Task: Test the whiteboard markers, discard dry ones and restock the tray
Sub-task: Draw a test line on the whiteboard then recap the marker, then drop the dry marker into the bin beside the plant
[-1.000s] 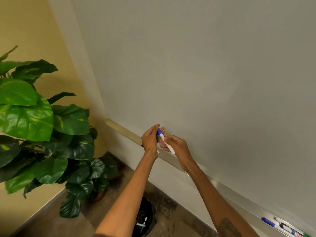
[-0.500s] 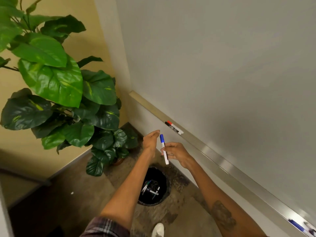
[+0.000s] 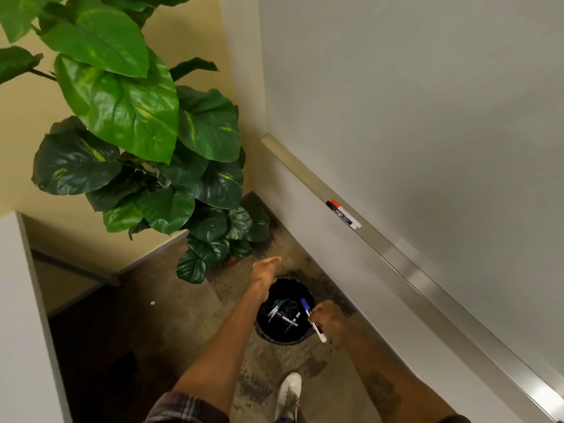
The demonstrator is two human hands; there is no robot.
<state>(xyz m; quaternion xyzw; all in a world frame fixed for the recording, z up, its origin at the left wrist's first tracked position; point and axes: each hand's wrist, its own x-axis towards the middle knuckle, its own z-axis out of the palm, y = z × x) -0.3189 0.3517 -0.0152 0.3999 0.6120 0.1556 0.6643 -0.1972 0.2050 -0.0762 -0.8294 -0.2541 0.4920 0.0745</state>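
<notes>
Right hand (image 3: pixel 329 318) pinches the blue-capped white whiteboard marker (image 3: pixel 306 306) mid-barrel, over the right rim of the round black waste bin (image 3: pixel 265 333) on the floor. Cap points away from the person. Left hand (image 3: pixel 265 270) is released, fingers out, holding nothing, above the bin's far-left edge. Several discarded markers (image 3: pixel 282 312) lie in the bin. A red-capped and black-capped marker pair (image 3: pixel 343 213) sits on the long aluminium tray (image 3: pixel 396 257). Handling, my read: marker is light, rigid, smooth plastic, not fragile. A mid-barrel pinch is enough, and it should drop straight in.
</notes>
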